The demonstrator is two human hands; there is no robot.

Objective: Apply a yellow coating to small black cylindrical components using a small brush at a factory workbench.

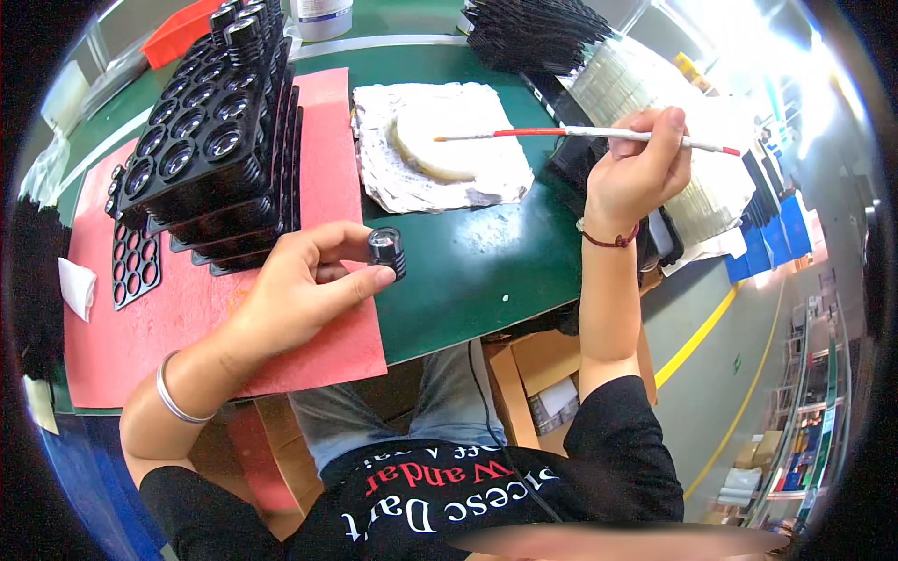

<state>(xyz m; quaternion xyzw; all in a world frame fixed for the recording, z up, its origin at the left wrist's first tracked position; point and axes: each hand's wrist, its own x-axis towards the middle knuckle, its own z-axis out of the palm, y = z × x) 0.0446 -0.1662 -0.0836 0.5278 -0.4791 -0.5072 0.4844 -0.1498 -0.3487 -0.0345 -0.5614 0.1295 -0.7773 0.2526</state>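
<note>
Between the thumb and fingers of my left hand (304,285) is a short black lens barrel (385,254), its glass end facing up. It is held over the front edge of the pink mat. My right hand (641,173) is closed round a thin paintbrush (535,133) with a red and white handle. The brush lies almost level, its fine tip pointing left above a crumpled white cloth (505,187). On that cloth sits a pale, round thing with a yellowish curved rim (416,154); its kind is unclear. The brush tip and the lens barrel are well apart.
Stacked black trays (253,178) with round lens pieces stand on the pink mat (346,346) at left. Black trays (533,33) and pale stacked sheets (608,79) are at the back right. A red bin (178,33) and white tub (321,21) stand behind. Below the green table (440,323) is a cardboard box (543,365).
</note>
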